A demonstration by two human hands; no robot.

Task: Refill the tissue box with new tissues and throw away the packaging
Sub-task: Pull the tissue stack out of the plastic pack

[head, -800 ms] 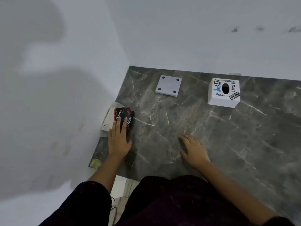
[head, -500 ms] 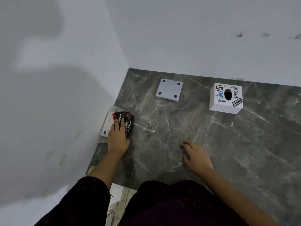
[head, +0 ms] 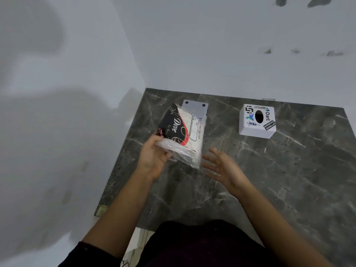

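My left hand (head: 152,157) holds a plastic pack of white tissues (head: 183,135) with a black and red Dove label, lifted above the dark marble counter (head: 269,180). My right hand (head: 223,168) hovers open just right of the pack, palm turned toward it, not touching. The white tissue box (head: 257,120), covered in stickers and with an oval hole on top, stands at the back right. Its flat white base plate (head: 196,107) with dark round feet lies behind the pack, partly hidden by it.
White walls close the counter on the left and at the back. The counter's front edge runs near my body, with a small green scrap (head: 101,210) at its left corner.
My left hand has lifted the tissue pack off the counter's left edge and carried it up and to the right. My right hand has risen from the counter and opened.
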